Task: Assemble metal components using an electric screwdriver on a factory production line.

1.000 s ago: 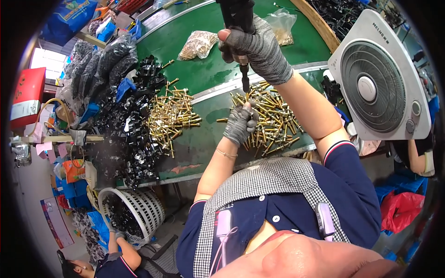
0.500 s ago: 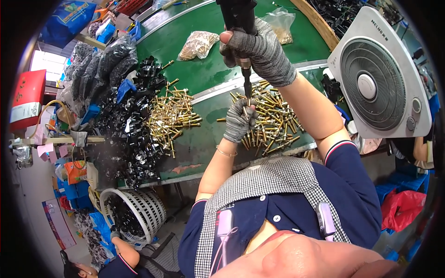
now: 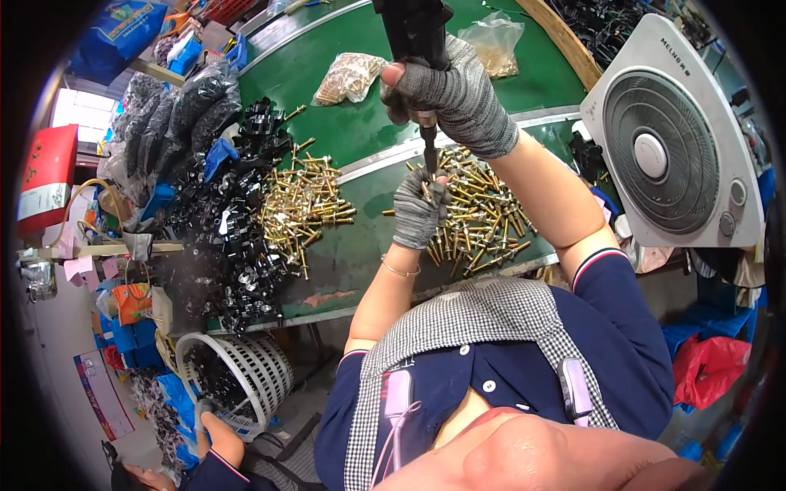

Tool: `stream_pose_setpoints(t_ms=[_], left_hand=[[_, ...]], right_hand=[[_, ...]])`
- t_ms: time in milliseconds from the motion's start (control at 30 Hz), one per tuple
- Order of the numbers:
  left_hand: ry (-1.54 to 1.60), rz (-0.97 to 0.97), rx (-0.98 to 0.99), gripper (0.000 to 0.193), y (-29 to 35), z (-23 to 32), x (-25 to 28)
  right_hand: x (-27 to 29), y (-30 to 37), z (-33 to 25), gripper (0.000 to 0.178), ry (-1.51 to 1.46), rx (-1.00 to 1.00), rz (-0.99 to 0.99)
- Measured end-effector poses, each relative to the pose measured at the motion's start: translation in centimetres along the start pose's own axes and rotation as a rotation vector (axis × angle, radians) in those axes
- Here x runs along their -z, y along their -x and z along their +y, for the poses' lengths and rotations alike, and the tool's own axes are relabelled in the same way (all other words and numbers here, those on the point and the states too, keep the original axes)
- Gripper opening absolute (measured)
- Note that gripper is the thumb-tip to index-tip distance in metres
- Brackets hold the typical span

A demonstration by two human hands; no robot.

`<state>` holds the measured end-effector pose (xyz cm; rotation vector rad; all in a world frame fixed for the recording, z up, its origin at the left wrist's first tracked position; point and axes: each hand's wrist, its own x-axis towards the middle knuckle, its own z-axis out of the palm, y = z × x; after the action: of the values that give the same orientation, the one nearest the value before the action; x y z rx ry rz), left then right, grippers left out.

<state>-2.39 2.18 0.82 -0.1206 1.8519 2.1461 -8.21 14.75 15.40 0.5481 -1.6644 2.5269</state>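
Observation:
My right hand (image 3: 467,98), in a grey fingerless glove, is wrapped round a black power screwdriver (image 3: 412,34) that points down toward me. Its dark bit (image 3: 430,155) reaches to the fingers of my left hand (image 3: 416,214). That hand, gloved alike, is closed round a small brass-coloured bolt (image 3: 426,193), mostly hidden by the fingers. Beside it on the right spreads a heap of brass-coloured bolts (image 3: 485,204) with pale nuts or washers on them. A second heap of bolts (image 3: 304,203) lies to the left on the green table (image 3: 368,135).
Black plastic parts (image 3: 246,237) cover the table's left side, near bulging plastic bags (image 3: 188,106). Two clear bags of small parts (image 3: 350,79) lie farther back. A grey fan (image 3: 675,147) stands at right. A white basket (image 3: 262,372) and a co-worker's arm (image 3: 221,434) are lower left.
My right hand and the screwdriver have shifted slightly left. The left hand has turned a little around the bolt. At lower left, the co-worker's hand has moved slightly.

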Motion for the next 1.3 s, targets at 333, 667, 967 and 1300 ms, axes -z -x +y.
stream_pose_setpoints(t_ms=[333, 667, 967, 1300], left_hand=[[-0.063, -0.013, -0.063, 0.018, -0.3, 1.9, -0.6], [0.058, -0.27, 0.023, 0.025, -1.7, -0.2, 1.2], [-0.557, -0.108, -0.45, 0.019, -3.1, -4.1, 2.2], [-0.259, -0.102, -0.18, 0.013, -1.6, -2.8, 1.7]], right_hand=[[0.1, -0.1, 0.1, 0.034, 0.014, 0.0, -0.005], [0.8, -0.4, -0.1, 0.035, -0.022, 0.068, 0.046], [0.4, 0.0, 0.2, 0.037, 0.082, 0.075, 0.034], [-0.1, 0.2, 0.0, 0.036, -0.083, 0.029, -0.012]])
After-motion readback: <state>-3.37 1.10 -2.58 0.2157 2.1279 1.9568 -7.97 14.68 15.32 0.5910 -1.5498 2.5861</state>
